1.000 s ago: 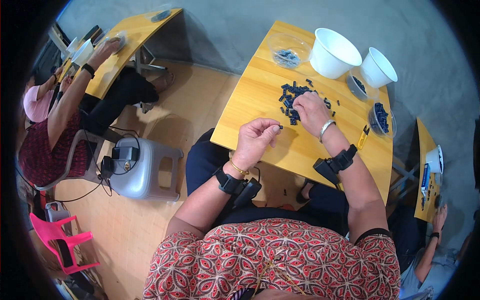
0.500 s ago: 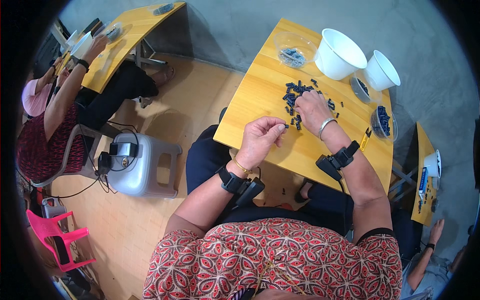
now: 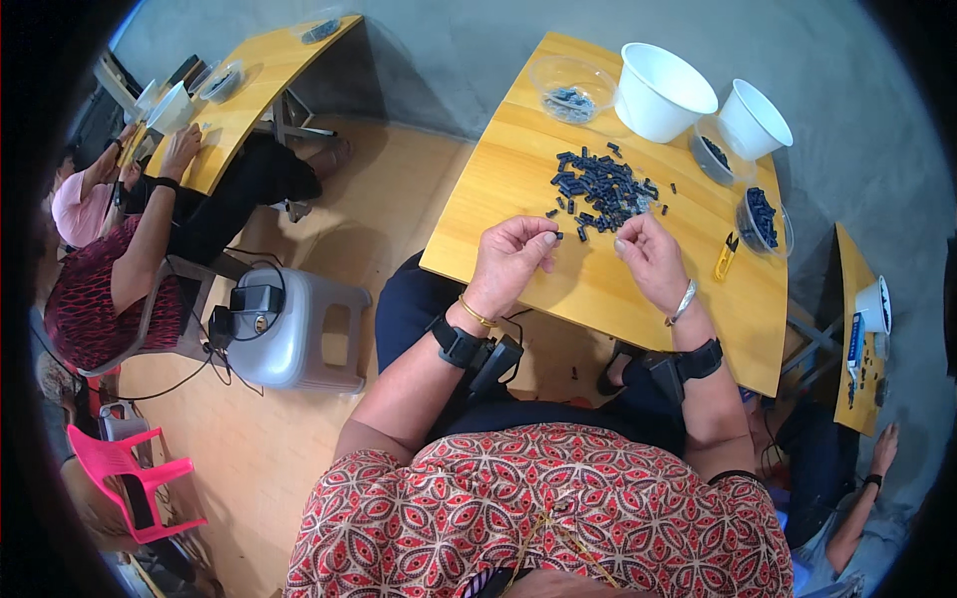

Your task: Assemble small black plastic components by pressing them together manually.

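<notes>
Near the front of the yellow wooden table [image 3: 478, 234], my left hand [image 3: 510, 264] pinches a small dark cylindrical part [image 3: 557, 236] between thumb and forefinger. My right hand [image 3: 653, 267] is apart from it, to the right, thumb and fingertips closed together; anything between them is too small to make out. Just beyond both hands lies a loose pile of small dark parts [image 3: 596, 181]. Some small clear or silvery pieces [image 3: 646, 203] rest at its right side, close to my right fingers.
A clear bowl of silvery pieces [image 3: 569, 103] and two white tubs [image 3: 663, 95] stand at the back. Clear bowls of dark parts [image 3: 762, 219] sit along the right, beside yellow thread snips [image 3: 726, 257]. Other people work at tables left and right.
My right hand has drawn back from the pile toward me, uncovering more dark parts and the silvery pieces. The left hand, still pinching its dark part, has shifted slightly left and up.
</notes>
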A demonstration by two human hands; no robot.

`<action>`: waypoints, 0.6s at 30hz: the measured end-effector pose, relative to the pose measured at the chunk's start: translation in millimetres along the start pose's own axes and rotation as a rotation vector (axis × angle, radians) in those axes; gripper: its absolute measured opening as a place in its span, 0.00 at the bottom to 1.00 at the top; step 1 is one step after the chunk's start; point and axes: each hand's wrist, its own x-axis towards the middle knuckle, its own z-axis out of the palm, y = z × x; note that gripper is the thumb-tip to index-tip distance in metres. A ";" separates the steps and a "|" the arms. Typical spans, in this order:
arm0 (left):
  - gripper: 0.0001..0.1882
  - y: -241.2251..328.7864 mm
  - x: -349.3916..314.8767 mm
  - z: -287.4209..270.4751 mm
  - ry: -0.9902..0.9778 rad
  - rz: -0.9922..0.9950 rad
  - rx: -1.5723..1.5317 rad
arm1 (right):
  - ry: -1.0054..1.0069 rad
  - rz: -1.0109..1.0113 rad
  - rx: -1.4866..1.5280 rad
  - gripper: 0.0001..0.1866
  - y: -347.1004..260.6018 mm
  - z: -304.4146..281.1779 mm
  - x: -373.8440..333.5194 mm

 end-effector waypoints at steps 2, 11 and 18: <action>0.06 0.6 -1.9 3.4 0.028 0.003 0.014 | -0.001 -0.004 0.178 0.02 3.5 -1.4 -6.9; 0.08 4.3 -4.5 8.4 0.064 -0.017 0.001 | -0.026 0.050 0.811 0.05 1.9 -1.7 -24.2; 0.09 0.9 -11.5 22.9 -0.093 -0.124 -0.219 | -0.070 0.066 0.911 0.07 -11.9 -1.4 -31.2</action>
